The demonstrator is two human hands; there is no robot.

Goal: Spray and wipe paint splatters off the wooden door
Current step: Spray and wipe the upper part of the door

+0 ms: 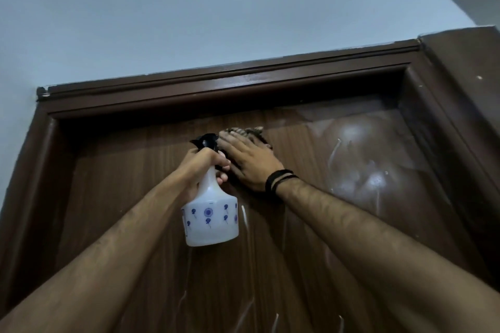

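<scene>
The dark wooden door [130, 197] fills the lower view, seen from below up to its top edge. My left hand [207, 167] grips the neck of a white spray bottle [211, 220] with blue flower prints and a black trigger head. Flat against the door near its top, my right hand [250, 161] presses a brownish cloth [250, 131], of which only the upper edge shows past the fingers. White paint streaks [334, 154] and hazy smears [374, 180] mark the door's upper right. More thin streaks [244, 215] run down below the bottle.
A dark brown door frame [216, 86] surrounds the door, with small white specks [479, 77] on its right side. A pale blue-grey wall [189, 13] rises above the frame. Black bands circle my right wrist [280, 180].
</scene>
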